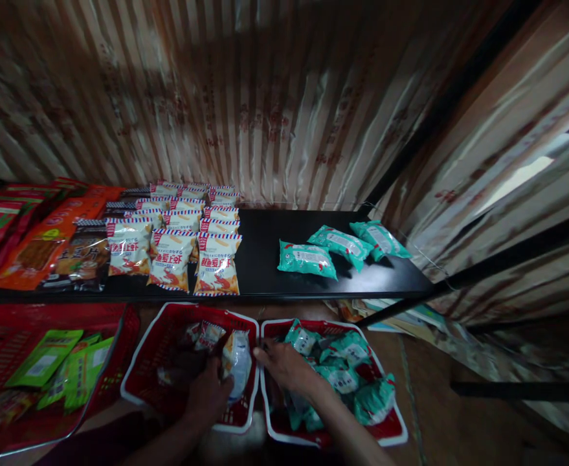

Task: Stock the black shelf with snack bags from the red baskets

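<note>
Head view, rightmost red basket [395,439], teal packets [345,378] heaped inside

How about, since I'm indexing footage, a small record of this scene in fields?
Left hand: inside the middle red plastic basket with white rim, beside a pale plastic snack bag; grip unclear
Right hand: near the left rim of the right red plastic basket, which holds teal plastic packets
Black flat shelf: white-and-orange snack bags, three teal packets
</note>
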`<action>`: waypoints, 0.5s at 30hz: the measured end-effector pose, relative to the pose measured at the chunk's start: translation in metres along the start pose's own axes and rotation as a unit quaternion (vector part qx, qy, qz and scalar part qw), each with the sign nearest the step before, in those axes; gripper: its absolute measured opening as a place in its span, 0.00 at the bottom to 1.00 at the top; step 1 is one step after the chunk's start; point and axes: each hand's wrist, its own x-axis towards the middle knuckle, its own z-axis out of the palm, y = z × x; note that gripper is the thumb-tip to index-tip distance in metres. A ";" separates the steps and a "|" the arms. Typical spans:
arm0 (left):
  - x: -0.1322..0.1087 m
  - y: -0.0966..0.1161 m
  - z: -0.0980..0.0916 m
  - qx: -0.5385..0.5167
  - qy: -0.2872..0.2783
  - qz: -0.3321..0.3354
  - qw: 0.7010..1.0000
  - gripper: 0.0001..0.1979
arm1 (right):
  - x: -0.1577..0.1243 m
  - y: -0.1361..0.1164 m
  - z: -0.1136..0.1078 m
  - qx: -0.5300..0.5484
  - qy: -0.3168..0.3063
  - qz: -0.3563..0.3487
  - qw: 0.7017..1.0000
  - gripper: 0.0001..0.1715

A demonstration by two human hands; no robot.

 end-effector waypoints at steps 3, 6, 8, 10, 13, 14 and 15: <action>-0.024 0.012 -0.006 -0.023 0.039 0.024 0.999 0.16 | -0.013 0.001 -0.003 0.035 0.010 -0.009 0.999 0.30; -0.042 0.025 -0.007 -0.005 0.078 0.076 0.994 0.16 | -0.028 0.000 -0.003 0.137 0.006 -0.027 0.990 0.34; -0.048 0.032 -0.007 0.036 0.127 0.142 0.981 0.16 | -0.038 -0.002 -0.001 0.280 -0.005 -0.048 0.959 0.39; -0.052 0.035 -0.006 0.074 0.198 0.233 0.949 0.15 | -0.046 -0.004 0.000 0.423 -0.001 -0.075 0.903 0.45; -0.054 0.037 -0.005 0.105 0.307 0.361 0.874 0.17 | -0.055 -0.006 -0.001 0.523 0.031 -0.095 0.847 0.43; -0.053 0.038 -0.005 0.110 0.329 0.387 0.854 0.17 | -0.056 -0.006 -0.002 0.534 0.039 -0.092 0.840 0.38; -0.053 0.039 -0.004 0.112 0.343 0.403 0.841 0.18 | -0.057 -0.006 -0.002 0.541 0.044 -0.088 0.835 0.32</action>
